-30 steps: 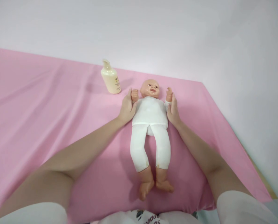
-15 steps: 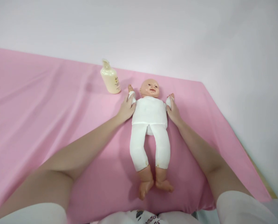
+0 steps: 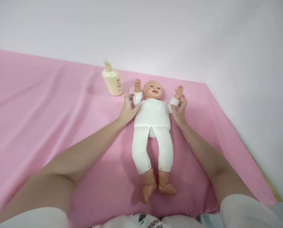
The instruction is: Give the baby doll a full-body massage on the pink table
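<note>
A baby doll point(image 3: 152, 114) in a white top and white trousers lies on its back on the pink sheet point(image 3: 48, 104), head away from me, both arms raised beside its head. My left hand point(image 3: 127, 110) lies flat against the doll's side under one sleeve, thumb on the torso, fingers stretched up along the arm. My right hand point(image 3: 179, 110) touches the other sleeve with its fingers spread and slightly curled. Neither hand closes round anything.
A cream lotion bottle point(image 3: 112, 79) stands upright on the sheet just beyond my left hand. A pale wall runs behind the bed. The sheet's right edge point(image 3: 236, 133) drops off close to my right arm.
My hands had the doll's arms pressed down by its shoulders. They have let go and opened, and the doll's arms now stick up beside its head.
</note>
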The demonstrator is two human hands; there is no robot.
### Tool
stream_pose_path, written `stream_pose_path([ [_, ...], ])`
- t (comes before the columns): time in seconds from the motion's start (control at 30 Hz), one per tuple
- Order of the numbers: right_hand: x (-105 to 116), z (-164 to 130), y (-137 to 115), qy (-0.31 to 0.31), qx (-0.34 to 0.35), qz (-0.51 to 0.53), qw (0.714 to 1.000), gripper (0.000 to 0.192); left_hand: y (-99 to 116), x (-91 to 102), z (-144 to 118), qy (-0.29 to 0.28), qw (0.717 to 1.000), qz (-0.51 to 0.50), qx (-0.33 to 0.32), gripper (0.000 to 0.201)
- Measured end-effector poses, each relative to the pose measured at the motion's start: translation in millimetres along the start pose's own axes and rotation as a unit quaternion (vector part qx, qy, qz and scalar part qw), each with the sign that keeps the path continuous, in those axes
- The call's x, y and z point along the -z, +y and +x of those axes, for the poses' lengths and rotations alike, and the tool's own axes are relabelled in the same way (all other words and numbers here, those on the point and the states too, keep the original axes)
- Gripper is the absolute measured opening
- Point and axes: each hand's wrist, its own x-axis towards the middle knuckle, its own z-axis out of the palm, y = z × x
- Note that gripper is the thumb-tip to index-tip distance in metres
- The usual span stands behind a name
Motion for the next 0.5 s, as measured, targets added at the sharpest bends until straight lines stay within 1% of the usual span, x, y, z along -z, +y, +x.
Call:
stream_pose_path([
  [0.07, 1, -1, -5, 0.006, 0.027, -0.003, 1.0, 0.089, 4, 0.3, 0, 0.014, 1.0, 0.011, -0.011, 0.091],
  [0.1, 1, -3, -7, 0.002, 0.033, -0.007, 0.999, 0.089, 5, 0.9, 0, 0.021, 0.999, 0.021, -0.016, 0.086],
  [0.17, 2, -6, -11, -0.01, 0.033, -0.015, 0.999, 0.086, 9, 3.0, 0, 0.021, 0.998, 0.051, -0.037, 0.067],
  [0.23, 3, -10, -14, -0.032, 0.042, -0.017, 0.998, 0.079, 13, 5.4, 0, -0.001, 0.995, 0.075, -0.067, 0.047],
  [0.27, 4, -11, -16, -0.044, 0.054, -0.016, 0.997, 0.074, 15, 6.5, 0, -0.015, 0.993, 0.081, -0.081, 0.042],
  [0.33, 5, -13, -18, -0.071, 0.08, -0.014, 0.994, 0.064, 18, 7.9, -1, -0.037, 0.991, 0.088, -0.095, 0.037],
  [0.4, 6, -14, -19, -0.094, 0.096, -0.013, 0.991, 0.059, 21, 7.9, -2, -0.049, 0.99, 0.092, -0.095, 0.034],
  [0.43, 6, -14, -18, -0.101, 0.101, -0.013, 0.99, 0.059, 21, 7.3, -2, -0.054, 0.99, 0.093, -0.092, 0.031],
  [0.5, 3, -13, -17, -0.105, 0.102, -0.016, 0.989, 0.065, 21, 5.2, -4, -0.057, 0.99, 0.091, -0.087, 0.027],
])
